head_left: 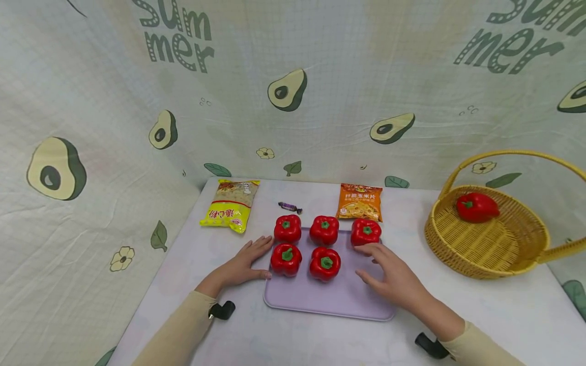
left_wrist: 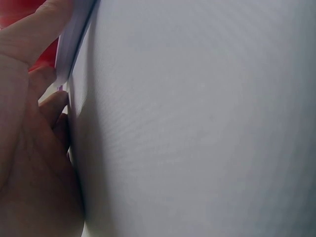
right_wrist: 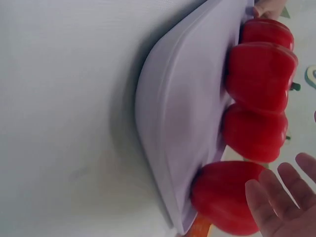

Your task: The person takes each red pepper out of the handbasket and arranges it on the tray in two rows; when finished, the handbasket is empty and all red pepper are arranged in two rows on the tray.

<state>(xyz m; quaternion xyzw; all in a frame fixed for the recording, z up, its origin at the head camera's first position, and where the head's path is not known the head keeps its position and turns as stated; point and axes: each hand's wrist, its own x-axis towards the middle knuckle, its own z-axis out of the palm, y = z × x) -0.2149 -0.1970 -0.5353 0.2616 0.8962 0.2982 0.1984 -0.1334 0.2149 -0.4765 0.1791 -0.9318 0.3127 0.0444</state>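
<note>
Several red bell peppers (head_left: 325, 263) stand in two rows on a light purple tray (head_left: 329, 300) in the head view. Along the tray's left edge rests my left hand (head_left: 238, 267), thumb and fingers spread beside the front-left pepper (head_left: 286, 260). In the left wrist view, that hand's thumb (left_wrist: 42, 29) lies right at the tray's rim. My right hand (head_left: 396, 279) is over the tray's right side, fingers relaxed and apart. Its fingertips are right at the back-right pepper (head_left: 365, 230); the right wrist view shows them overlapping that pepper (right_wrist: 224, 195), not gripping it.
To the right stands a yellow wicker basket (head_left: 444, 239) with a tall handle and one red pepper (head_left: 477, 207) inside. Behind the tray lie a yellow food bag (head_left: 231, 203), a small purple-wrapped candy (head_left: 290, 207) and an orange snack bag (head_left: 359, 202). A printed cloth (head_left: 339, 101) hangs behind.
</note>
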